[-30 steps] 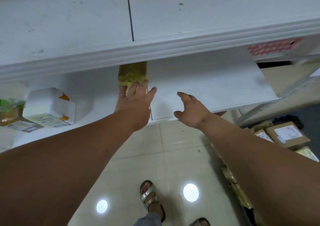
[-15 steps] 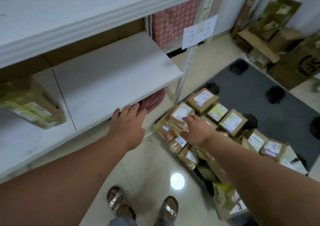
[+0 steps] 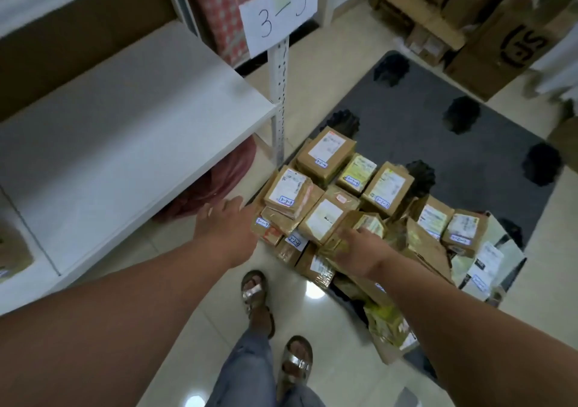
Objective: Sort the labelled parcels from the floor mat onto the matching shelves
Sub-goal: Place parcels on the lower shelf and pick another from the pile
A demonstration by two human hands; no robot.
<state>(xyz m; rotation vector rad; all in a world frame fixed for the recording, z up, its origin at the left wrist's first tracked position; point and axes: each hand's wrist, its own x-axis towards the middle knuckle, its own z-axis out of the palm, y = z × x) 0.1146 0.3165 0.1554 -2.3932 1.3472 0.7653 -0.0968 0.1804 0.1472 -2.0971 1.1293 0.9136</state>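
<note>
Right hand (image 3: 356, 247) down on the heap of parcels (image 3: 331, 200), fingers curled over the near edge of a small taped brown parcel (image 3: 359, 228) that sits tilted atop the pile; looks like a grip closing on it, though the fingertips are hidden behind the wrapping. Left hand (image 3: 223, 222) empty, fingers spread and relaxed, hovering between the shelf edge and the pile, touching nothing, probably held out for balance in the stoop or ready to take the next parcel. Heap crowded onto the near corner of the grey floor mat (image 3: 469, 144), just beside the perforated white shelf post (image 3: 278, 100), presumably dumped there to keep the carry short. Parcels mostly rectangular cardboard wrapped in glossy brown tape, wrinkled at the corners, each bearing a white shipping label and a small blue-edged code tag; one near the top (image 3: 289, 191) reads something like 3-3-8, others too blurred to read surely. A few flat pale mailers (image 3: 483, 263) at the right end of the pile. Paper sign (image 3: 278, 9) marked 3-3 fixed to the post, naming the bay. Shelf board (image 3: 125, 131) smooth, matte white, bare along its near stretch, with a taped parcel (image 3: 12, 253) just showing at its far left edge. Mat soft and felt-like with dark paw-shaped patches; floor tiles glossy, throwing back the ceiling lights.
</note>
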